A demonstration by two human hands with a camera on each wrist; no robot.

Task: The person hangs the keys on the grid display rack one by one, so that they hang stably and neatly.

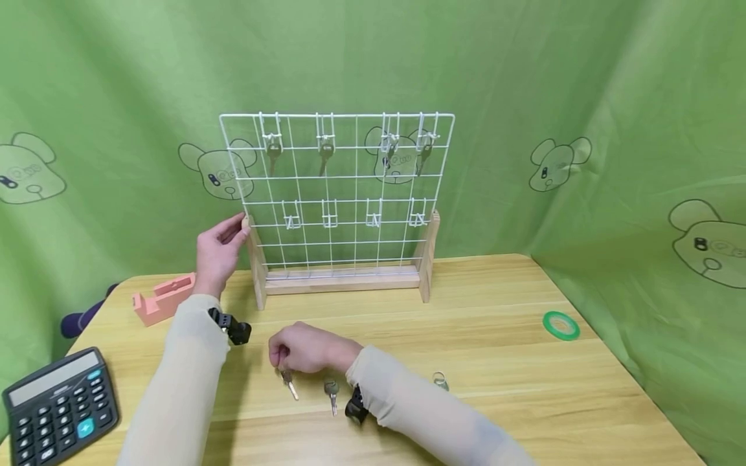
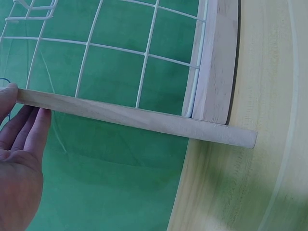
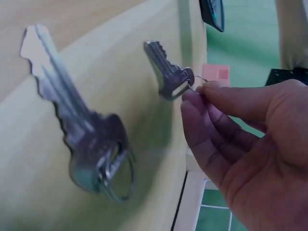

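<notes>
A white wire grid rack (image 1: 344,243) stands upright on a wooden base at the back of the table. My left hand (image 1: 218,254) holds the top of its left wooden upright (image 2: 110,113), thumb on one side and fingers on the other. Lower down, my right hand (image 1: 305,348) pinches the ring of a key (image 3: 168,72), whose blade points toward me near the tabletop. Beside that hand lies a second key (image 1: 331,388) with its ring (image 3: 126,185). Another key (image 1: 441,383) with a ring lies right of my right forearm, partly hidden by the sleeve.
Keys (image 1: 326,150) hang from the rack's upper hooks; the lower hooks (image 1: 373,220) hold none. A pink tape dispenser (image 1: 166,299) and a calculator (image 1: 61,404) sit at the left. A green tape roll (image 1: 561,325) lies near the right edge. Green curtain surrounds the table (image 1: 484,310).
</notes>
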